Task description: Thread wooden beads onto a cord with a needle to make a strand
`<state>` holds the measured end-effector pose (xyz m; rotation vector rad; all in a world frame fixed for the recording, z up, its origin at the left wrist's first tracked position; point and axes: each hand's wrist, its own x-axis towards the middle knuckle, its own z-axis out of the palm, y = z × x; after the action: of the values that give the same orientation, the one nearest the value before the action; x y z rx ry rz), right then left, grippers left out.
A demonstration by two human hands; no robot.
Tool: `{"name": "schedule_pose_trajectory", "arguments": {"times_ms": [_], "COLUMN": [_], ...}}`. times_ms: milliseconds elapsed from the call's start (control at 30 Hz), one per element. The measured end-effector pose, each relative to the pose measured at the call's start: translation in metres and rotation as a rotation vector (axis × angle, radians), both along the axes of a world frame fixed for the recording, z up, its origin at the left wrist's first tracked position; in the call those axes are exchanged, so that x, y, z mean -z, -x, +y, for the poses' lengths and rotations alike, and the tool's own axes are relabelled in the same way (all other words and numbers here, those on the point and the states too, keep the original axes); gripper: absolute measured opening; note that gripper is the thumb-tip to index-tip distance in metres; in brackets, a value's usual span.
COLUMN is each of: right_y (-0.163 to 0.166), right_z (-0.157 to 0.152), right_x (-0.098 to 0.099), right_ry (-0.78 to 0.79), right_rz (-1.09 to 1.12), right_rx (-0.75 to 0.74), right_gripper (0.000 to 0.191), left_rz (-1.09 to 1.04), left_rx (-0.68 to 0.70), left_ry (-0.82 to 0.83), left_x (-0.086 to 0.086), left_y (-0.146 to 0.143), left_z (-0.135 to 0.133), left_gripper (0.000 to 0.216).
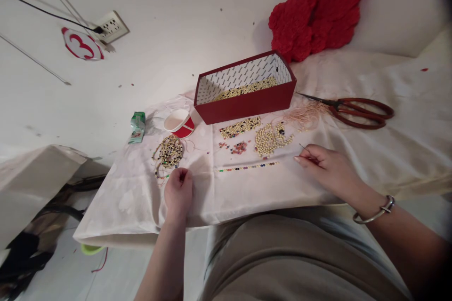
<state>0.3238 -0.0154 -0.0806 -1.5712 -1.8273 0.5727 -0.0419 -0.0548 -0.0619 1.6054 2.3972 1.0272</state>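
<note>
A single row of small coloured beads (247,168) lies stretched on the pale cloth between my hands. My left hand (179,193) is closed at the row's left end, where a faint thread runs into the fingers. Just behind it sits a coil of strung beads (169,153). Beyond the row's right end, my right hand (323,164) pinches a thin, dark needle (305,149) between thumb and fingers. Behind the row are loose cream beads (264,140), small red beads (239,147) and a flat patch of cream and dark beads (240,127).
A dark red box (247,102) holding many beads stands against the wall. Beside it are a paper cup (179,123) and a green packet (137,127). Red-handled scissors (363,112) lie at the right by pale loose threads (307,115). A red fluffy item (318,14) rests behind.
</note>
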Motion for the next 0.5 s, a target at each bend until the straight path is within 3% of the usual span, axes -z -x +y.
{"name": "schedule_pose_trajectory", "arguments": {"times_ms": [500], "right_y": [0.0004], "right_z": [-0.0021], "right_x": [-0.0021], "right_ry": [0.007], "right_rz": [-0.009], "right_rx": [-0.004], "right_gripper": [0.028], "left_rz": [-0.010], "left_rx": [-0.003], "left_ry": [-0.012], "left_x": [-0.0006], "left_y": [-0.0014], "left_z": [-0.0021], "left_gripper": [0.010]}}
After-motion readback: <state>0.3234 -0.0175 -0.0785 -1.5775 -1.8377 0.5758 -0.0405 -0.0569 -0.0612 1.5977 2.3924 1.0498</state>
